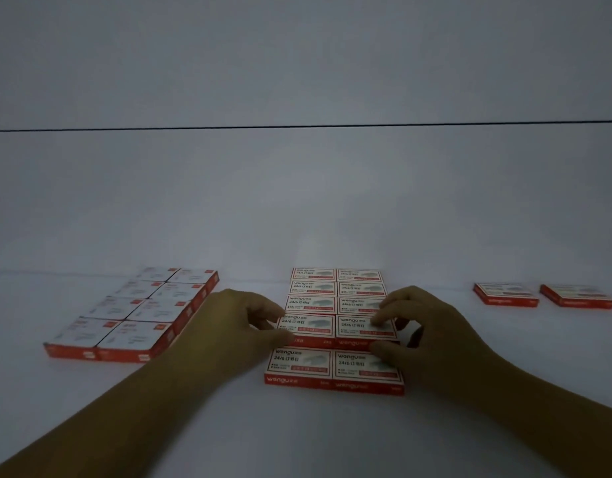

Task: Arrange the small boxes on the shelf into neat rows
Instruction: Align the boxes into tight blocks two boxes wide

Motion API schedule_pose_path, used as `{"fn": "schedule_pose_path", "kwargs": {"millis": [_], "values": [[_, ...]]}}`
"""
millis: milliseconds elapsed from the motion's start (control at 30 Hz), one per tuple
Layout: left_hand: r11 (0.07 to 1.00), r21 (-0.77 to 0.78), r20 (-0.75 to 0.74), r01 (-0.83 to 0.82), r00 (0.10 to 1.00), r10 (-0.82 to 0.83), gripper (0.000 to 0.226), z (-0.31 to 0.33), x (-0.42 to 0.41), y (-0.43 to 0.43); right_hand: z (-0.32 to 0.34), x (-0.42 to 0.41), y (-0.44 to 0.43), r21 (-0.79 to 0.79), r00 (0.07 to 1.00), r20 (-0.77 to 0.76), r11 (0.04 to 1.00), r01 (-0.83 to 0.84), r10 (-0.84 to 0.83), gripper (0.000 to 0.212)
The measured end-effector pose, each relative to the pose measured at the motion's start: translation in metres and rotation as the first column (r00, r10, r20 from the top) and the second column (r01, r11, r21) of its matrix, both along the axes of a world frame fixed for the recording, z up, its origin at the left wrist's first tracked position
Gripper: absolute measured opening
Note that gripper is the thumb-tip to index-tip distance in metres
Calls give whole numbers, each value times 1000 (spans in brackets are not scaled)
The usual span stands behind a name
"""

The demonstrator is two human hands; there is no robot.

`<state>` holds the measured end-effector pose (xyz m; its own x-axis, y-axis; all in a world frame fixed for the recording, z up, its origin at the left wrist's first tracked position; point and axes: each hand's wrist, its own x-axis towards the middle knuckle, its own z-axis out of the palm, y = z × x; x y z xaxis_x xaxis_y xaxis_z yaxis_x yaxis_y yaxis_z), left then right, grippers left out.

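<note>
My left hand pinches the left box in the second row from the front. My right hand pinches the right box beside it. Both sit in the middle block on the shelf. My worry: if I push unevenly, the pair skews and knocks the front row crooked. There's another block off left and two loose boxes far right.

Plain white shelf, dimly lit. Behind its far edge, pale grey wall, brightest low down, crossed higher up by a thin dark line.
</note>
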<state>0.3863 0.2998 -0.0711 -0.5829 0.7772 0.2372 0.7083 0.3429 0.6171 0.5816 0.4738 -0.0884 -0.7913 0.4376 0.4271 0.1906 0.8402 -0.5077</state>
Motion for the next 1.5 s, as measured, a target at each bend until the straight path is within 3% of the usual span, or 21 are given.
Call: {"fn": "schedule_pose_path", "kwargs": {"millis": [233, 333, 400, 467, 567, 633, 700, 800, 900, 1067, 1133, 1300, 1500], "values": [[999, -46, -2, -25, 1000, 24, 24, 2, -1, -1, -1, -1, 3, -18, 999, 29, 999, -33, 33, 26], [1000, 14, 5, 22, 1000, -23, 47, 18, 8, 0, 14, 4, 6, -59, 985, 137, 994, -93, 101, 41], [995, 50, -88, 81, 993, -77, 56, 34, 22, 12, 35, 19, 22, -103, 966, 226, 989, -103, 124, 42], [983, 39, -183, 180, 968, -170, 52, 48, 43, 31, 53, 42, 49, -54, 965, 255, 998, -43, 55, 32], [936, -57, -297, 349, 889, -349, 32, 57, 80, 77, 61, 93, 100, -46, 971, 103, 974, 221, -216, 16], [900, -140, -359, 413, 826, -435, 34, 50, 106, 116, 54, 126, 134, 11, 879, 123, 887, 462, -460, 19], [867, -249, -388, 432, 775, -498, 44, 38, 129, 156, 42, 148, 159, 69, 773, 235, 803, 592, -590, 29], [830, -363, -389, 425, 740, -549, 47, 26, 149, 207, 26, 153, 174, 112, 747, 365, 823, 557, -556, 39], [815, -426, -415, 393, 716, -562, 37, 15, 157, 239, 24, 151, 175, 135, 735, 379, 819, 557, -562, 42], [875, -370, -426, 311, 781, -458, 27, 0, 160, 252, 27, 153, 182, 184, 664, 485, 808, 559, -570, 34], [896, -326, -392, 300, 820, -417, 17, 2, 157, 251, 27, 154, 183, 160, 693, 475, 827, 538, -543, 33], [915, -242, -387, 323, 832, -397, 21, 5, 152, 239, 24, 153, 179, 74, 813, 316, 867, 493, -489, 23], [939, -34, -490, 342, 813, -314, 33, 32, 126, 202, 37, 135, 155, 81, 930, 96, 934, 349, -355, 38]]}}
